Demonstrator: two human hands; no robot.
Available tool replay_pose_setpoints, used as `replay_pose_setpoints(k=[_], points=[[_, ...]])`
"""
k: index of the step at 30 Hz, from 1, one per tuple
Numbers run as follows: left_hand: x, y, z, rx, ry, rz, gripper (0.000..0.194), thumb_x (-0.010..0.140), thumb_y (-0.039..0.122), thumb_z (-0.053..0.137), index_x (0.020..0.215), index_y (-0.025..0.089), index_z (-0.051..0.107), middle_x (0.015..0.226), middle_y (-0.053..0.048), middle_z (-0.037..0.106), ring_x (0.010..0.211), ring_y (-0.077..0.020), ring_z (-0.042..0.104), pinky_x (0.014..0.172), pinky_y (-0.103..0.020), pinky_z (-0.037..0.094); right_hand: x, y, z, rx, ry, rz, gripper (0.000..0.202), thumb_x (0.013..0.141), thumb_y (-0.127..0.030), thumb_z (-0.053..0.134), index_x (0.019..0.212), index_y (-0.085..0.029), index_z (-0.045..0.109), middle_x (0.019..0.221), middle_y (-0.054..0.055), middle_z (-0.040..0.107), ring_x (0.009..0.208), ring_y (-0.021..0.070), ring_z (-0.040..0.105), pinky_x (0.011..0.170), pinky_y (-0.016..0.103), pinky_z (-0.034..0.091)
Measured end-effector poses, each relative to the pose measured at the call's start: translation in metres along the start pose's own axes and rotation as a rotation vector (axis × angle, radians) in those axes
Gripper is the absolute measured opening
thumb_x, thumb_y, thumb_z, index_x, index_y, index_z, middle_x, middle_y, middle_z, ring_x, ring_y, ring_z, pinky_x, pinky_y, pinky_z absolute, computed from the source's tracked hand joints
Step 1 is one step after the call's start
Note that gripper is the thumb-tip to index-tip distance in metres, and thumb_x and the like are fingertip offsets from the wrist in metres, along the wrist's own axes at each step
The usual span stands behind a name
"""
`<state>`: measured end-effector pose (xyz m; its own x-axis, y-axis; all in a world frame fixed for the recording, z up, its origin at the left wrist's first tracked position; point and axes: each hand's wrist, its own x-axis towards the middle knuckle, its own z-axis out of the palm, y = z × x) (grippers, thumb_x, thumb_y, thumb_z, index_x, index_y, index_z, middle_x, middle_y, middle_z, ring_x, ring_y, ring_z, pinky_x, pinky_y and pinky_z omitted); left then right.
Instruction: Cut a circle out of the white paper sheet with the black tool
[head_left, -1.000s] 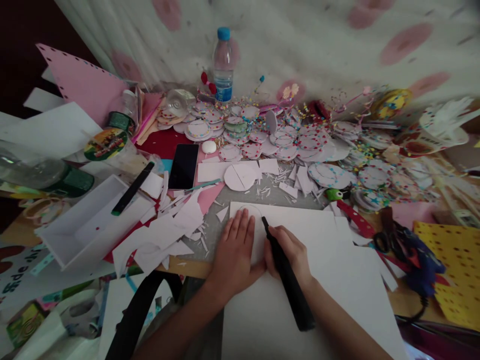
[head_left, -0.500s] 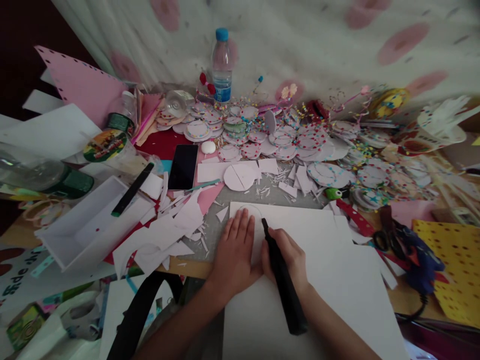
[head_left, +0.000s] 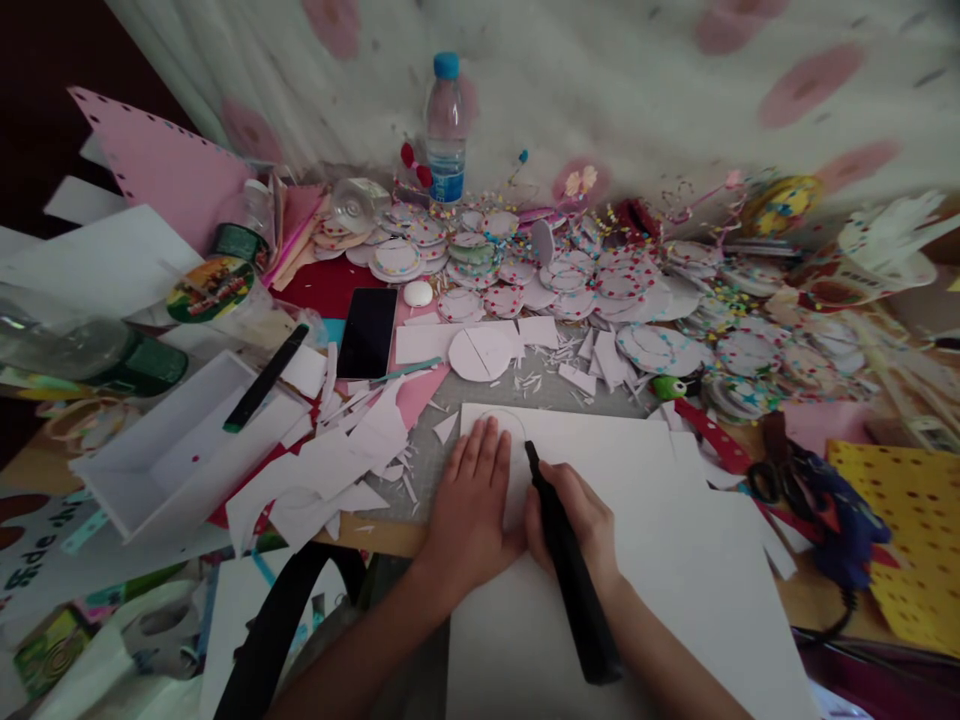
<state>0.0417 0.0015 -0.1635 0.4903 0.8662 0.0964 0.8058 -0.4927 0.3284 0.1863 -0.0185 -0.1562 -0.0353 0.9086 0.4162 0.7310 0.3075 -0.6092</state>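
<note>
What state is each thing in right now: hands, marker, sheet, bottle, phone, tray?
left hand: flat, pressing a round template onto the white sheet
right hand: gripping black marker, tip on sheet
water bottle: upright, capped
phone: flat, screen dark
white tray: open, pen across its rim

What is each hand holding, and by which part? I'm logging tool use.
The right hand holds a black cutter near its tip end. The left hand holds nothing; it lies flat on the white sheet.
</note>
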Motion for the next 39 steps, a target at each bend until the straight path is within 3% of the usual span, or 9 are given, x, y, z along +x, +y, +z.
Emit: replay_pose_setpoints(k=[24, 35, 39], points=[[0.001, 0.000, 0.005, 0.035, 0.007, -0.012, 0.077, 0.085, 0.036, 0.047, 0.149, 0.002, 0.022, 0.160, -0.021, 0.015, 0.149, -0.0303, 0.004, 0.119, -0.049, 0.018, -0.005, -0.024, 0.007, -0.201, 0.121, 0.130, 0.008, 0.083, -0.022, 0.053, 0.091, -0.022, 0.052, 0.067, 0.000, 0.062, 0.055, 0.0171, 0.060, 0.054, 0.027, 0.046], [0.000, 0.000, 0.005, 0.026, 0.009, -0.002, 0.079, 0.084, 0.037, 0.049, 0.149, 0.002, 0.023, 0.160, -0.021, 0.017, 0.149, -0.0311, 0.006, 0.119, -0.049, 0.018, -0.011, -0.020, 0.007, -0.198, 0.124, 0.131, 0.010, 0.084, -0.024, 0.053, 0.093, -0.023, 0.055, 0.067, 0.000, 0.064, 0.056, 0.0179, 0.062, 0.055, 0.028, 0.048], [-0.001, -0.001, 0.002, 0.010, -0.002, 0.001, 0.084, 0.084, 0.045, 0.051, 0.150, 0.003, 0.021, 0.160, -0.020, 0.014, 0.149, -0.0316, 0.007, 0.119, -0.049, 0.018, -0.013, -0.012, 0.002, -0.106, 0.110, 0.235, 0.014, 0.083, -0.029, 0.056, 0.095, -0.022, 0.057, 0.069, -0.001, 0.066, 0.056, 0.0173, 0.064, 0.054, 0.027, 0.049]])
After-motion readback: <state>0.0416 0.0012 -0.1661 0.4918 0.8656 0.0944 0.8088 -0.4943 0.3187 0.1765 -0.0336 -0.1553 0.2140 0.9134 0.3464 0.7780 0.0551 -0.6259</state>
